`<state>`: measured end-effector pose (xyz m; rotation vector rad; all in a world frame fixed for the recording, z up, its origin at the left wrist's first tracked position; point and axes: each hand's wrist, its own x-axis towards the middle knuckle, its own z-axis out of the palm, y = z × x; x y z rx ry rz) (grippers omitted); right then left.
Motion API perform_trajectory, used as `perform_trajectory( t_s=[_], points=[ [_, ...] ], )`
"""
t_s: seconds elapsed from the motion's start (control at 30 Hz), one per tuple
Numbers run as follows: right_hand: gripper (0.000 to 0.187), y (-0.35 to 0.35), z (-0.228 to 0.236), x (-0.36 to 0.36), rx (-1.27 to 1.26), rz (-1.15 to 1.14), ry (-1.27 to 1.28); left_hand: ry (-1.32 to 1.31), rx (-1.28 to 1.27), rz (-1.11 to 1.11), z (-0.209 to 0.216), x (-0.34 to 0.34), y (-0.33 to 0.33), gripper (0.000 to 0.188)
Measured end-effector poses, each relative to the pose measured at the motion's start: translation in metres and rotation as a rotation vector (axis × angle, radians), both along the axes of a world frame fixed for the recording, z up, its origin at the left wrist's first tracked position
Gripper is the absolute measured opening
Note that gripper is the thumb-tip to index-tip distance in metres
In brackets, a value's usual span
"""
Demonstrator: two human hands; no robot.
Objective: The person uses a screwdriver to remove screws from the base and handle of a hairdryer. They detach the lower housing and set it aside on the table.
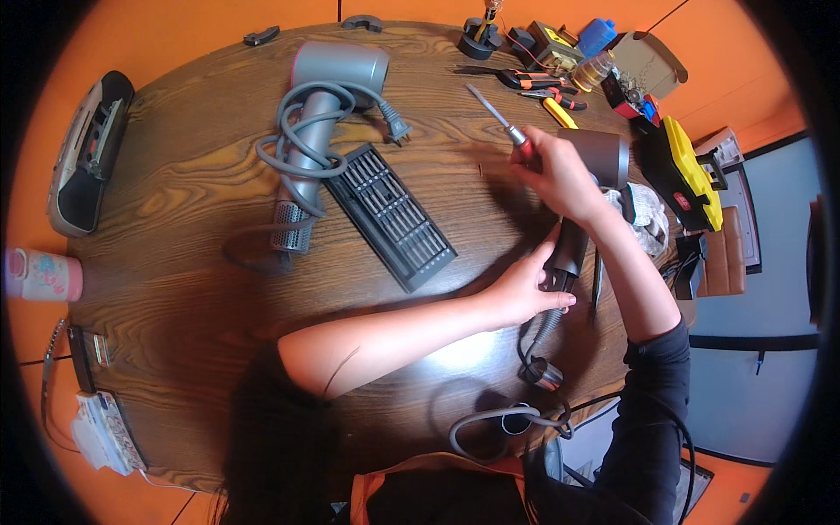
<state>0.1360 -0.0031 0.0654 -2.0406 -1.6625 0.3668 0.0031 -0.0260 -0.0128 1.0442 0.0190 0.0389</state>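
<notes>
My left hand (522, 293) is wrapped round the lower handle of a dark hair dryer (604, 157), thumb near where the cord leaves it. A screwdriver (492, 108) with a red handle is in my right hand (560, 175), its shaft pointing up and left, away from the dryer. My right hand covers part of the dryer where head and handle join. Left of my hands lies an oblong case of screwdriver bits (398, 214). Beyond it rests a grey hair dryer (315, 131) with its cord wound round the handle.
Pliers (534, 80) and a yellow-handled tool (558, 112) lie at the far right. A yellow and black toolbox (689, 166) stands at the right edge, near a whitish cloth (646, 217). The dark dryer's grey cord (477, 423) loops near me. A pink cup (48, 276) stands far left.
</notes>
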Motion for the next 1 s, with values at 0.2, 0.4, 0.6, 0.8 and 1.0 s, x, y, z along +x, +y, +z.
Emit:
perform_trajectory(
  t_s=[0.2, 0.4, 0.6, 0.8, 1.0],
  points=[
    [0.023, 0.006, -0.003, -0.007, -0.069, -0.037, -0.077, -0.008, 0.015, 0.005, 0.002, 0.000, 0.001, 0.092],
    [0.019, 0.025, -0.020, -0.019, -0.054, 0.012, -0.111, -0.058, 0.038, 0.070, -0.005, 0.003, -0.004, 0.092],
    [0.012, 0.049, -0.015, -0.012, -0.119, 0.060, -0.115, -0.026, 0.085, 0.088, -0.008, 0.004, -0.005, 0.099],
    [0.018, 0.163, 0.000, 0.028, 0.215, -0.143, -0.173, -0.017, 0.366, 0.186, -0.001, -0.002, -0.003, 0.098],
    [0.018, 0.273, -0.022, 0.027, 0.445, 0.028, -0.357, -0.005, -0.495, 0.051, -0.035, 0.025, -0.029, 0.064]
  ],
)
